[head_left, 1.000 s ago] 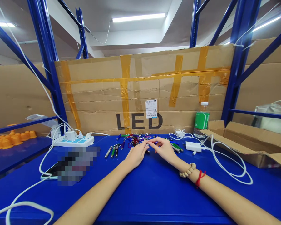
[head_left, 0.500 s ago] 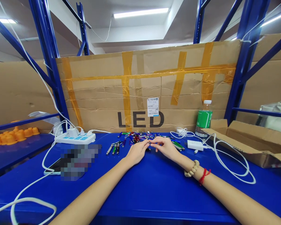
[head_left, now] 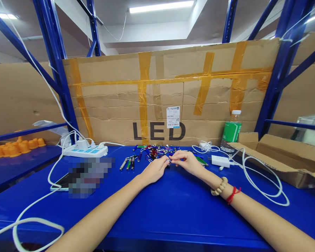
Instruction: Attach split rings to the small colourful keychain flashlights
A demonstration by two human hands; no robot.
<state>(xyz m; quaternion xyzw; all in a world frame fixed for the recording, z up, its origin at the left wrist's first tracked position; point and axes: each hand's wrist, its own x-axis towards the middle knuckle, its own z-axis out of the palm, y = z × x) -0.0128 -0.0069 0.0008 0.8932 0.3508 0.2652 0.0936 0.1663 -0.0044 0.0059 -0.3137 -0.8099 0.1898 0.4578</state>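
My left hand (head_left: 155, 169) and my right hand (head_left: 187, 162) meet fingertip to fingertip above the blue table (head_left: 162, 206). Both are closed in a pinch around something small between them, too little and too covered by fingers to name. Just behind the hands spreads a pile of small metallic pieces (head_left: 154, 151) in red, blue, green and silver, some with clips or rings. Left of my left hand, several slim pen-like tubes (head_left: 128, 163) lie side by side in silver, green and black. Green tubes (head_left: 201, 161) lie beyond my right wrist, which wears a bead bracelet and a red string.
A white power strip (head_left: 85, 151) and a phone (head_left: 65, 182), partly blurred out, lie at left. At right are a white charger (head_left: 220, 161) with looped cable, a green-labelled bottle (head_left: 231, 131) and an open cardboard box (head_left: 275, 157). A cardboard wall (head_left: 112, 105) closes the back.
The camera view has shifted slightly. Both hands stay together in nearly the same place, with the fingertips changing position a little.
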